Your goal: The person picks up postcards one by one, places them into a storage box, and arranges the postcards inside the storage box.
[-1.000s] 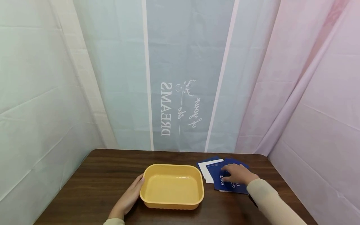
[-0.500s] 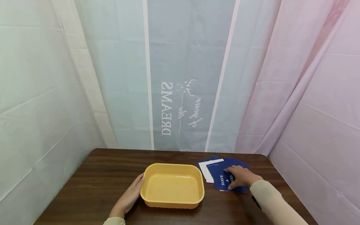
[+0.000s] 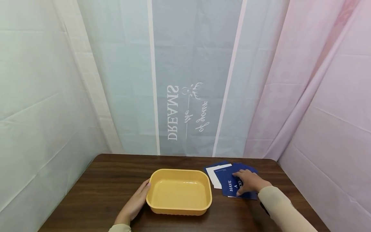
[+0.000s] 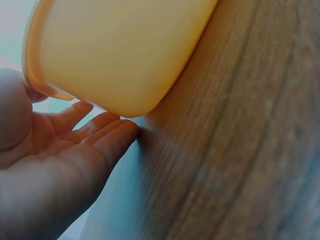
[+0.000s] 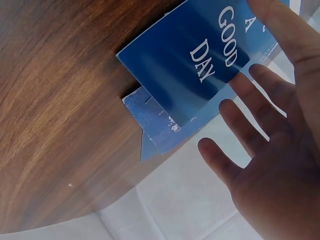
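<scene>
A yellow plastic basin (image 3: 178, 195) sits on the dark wooden table. At its left side is my left hand (image 3: 135, 200), thumb near the rim and fingers against the outer wall. In the left wrist view, those fingers (image 4: 117, 140) look mostly extended beside the basin's lower corner. My right hand (image 3: 250, 181) is over a loose pile of cards, thumb and fingers spread across the top blue card (image 3: 226, 180). That card reads "HAVE A GOOD DAY". The right wrist view shows the thumb at the lettering and the other fingers (image 5: 240, 120) spread along the card's edge.
A white card (image 3: 214, 177) and more blue cards (image 3: 246, 166) lie under the top one, fanned out. The wooden table (image 3: 101, 183) has a rounded far edge. Pale curtains (image 3: 197, 64) hang behind it and at both sides.
My right hand has shifted slightly right and toward me over the top card, uncovering more lettering; its thumb is now lower on the card. The left hand stays beside the basin.
</scene>
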